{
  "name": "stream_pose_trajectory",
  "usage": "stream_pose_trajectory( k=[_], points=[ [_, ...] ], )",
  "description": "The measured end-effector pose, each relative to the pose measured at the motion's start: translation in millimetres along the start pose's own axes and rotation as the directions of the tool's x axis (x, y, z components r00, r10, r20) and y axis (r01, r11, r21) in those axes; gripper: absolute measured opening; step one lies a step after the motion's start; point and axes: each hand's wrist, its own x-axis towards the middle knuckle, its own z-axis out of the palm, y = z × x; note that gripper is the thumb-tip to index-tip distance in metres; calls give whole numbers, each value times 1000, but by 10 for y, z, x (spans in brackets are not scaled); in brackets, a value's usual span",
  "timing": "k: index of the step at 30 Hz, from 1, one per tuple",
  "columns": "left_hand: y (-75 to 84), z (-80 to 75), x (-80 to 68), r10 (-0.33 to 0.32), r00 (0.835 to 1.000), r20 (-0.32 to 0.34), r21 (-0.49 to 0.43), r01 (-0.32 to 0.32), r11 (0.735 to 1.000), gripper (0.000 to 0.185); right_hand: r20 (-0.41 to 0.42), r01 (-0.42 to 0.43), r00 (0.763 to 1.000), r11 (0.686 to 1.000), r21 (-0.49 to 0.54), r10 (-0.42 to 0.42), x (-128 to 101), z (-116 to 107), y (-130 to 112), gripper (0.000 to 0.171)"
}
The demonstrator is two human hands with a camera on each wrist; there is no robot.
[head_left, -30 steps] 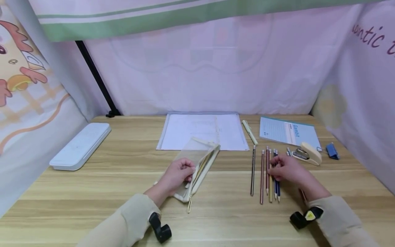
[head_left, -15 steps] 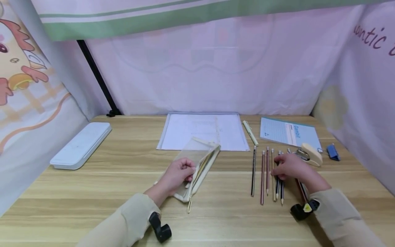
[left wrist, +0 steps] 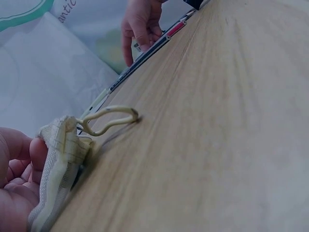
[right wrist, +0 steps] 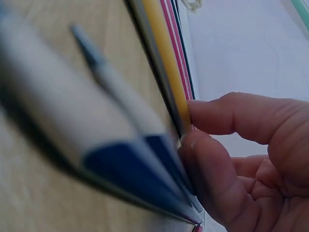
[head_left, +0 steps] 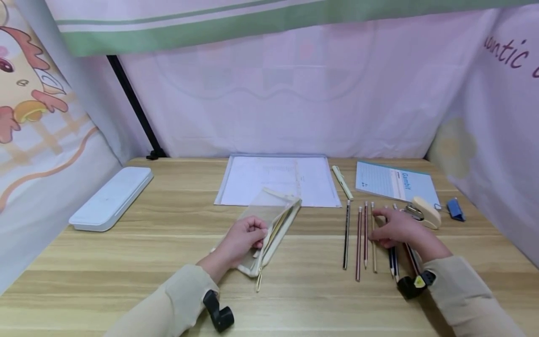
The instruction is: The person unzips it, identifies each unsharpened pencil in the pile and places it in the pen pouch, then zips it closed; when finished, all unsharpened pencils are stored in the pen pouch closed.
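1. Head view: the left hand (head_left: 243, 239) holds a flat cream pencil pouch with a see-through side (head_left: 269, 224) on the light wooden table (head_left: 126, 262). Its fingers are curled round the pouch's open edge. The right hand (head_left: 396, 228) rests on a row of thin wooden pencils (head_left: 365, 238) lying side by side, well apart from the pouch. Its fingers bend down onto the blue pencils (head_left: 392, 263). Behind them lie a clear folder with white paper (head_left: 278, 180), a cream pen (head_left: 341, 181), a blue notebook (head_left: 393, 182), a cream stapler (head_left: 425, 211) and a white case (head_left: 111, 197).

2. Left wrist view: the fingers (left wrist: 21, 164) pinch the pouch's cloth edge (left wrist: 60, 164). The zip loop (left wrist: 108, 118) lies on the table.

3. Right wrist view: the fingertips (right wrist: 212, 145) press against a yellow pencil (right wrist: 164, 63) and pinch the blue ones (right wrist: 145, 164).

4. What could go wrong: the pencils are round, so a push may roll them apart. A loose pinch could drop one. The soft pouch mouth could also flop shut.
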Motion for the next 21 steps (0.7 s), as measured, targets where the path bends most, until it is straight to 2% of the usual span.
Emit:
stream_pose_trajectory(
  k=[7, 13, 16, 21],
  points=[
    [1, -2, -27, 11, 1000, 8, 9, -11, 1000, 5, 16, -41, 999, 999, 7, 41, -30, 79, -27, 80],
    [3, -4, -22, 17, 1000, 7, 8, -17, 1000, 4, -33, -51, 998, 999, -8, 51, -62, 142, -57, 80],
    [1, -4, -10, 17, 1000, 9, 7, -17, 1000, 4, -72, -49, 996, 998, 43, 52, -69, 168, -28, 78],
    [11, -14, -3, 4, 1000, 18, 13, -5, 1000, 5, -136, -17, 990, 980, 200, 45, -113, 202, 22, 70]
  ],
)
